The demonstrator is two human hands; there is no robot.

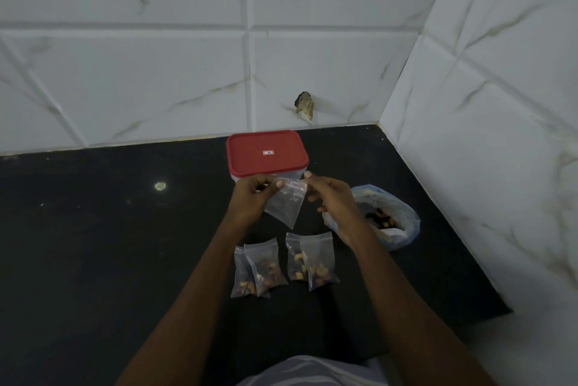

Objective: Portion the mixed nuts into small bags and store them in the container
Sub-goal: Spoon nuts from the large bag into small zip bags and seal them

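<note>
Hands pinch clear plastic bag.

Home kitchen corner. Black stone counter runs into white marble-look wall tiles on two sides. Red-lidded food container sits at the back of the counter against the tiles; small snack bags lie in front of it.
</note>
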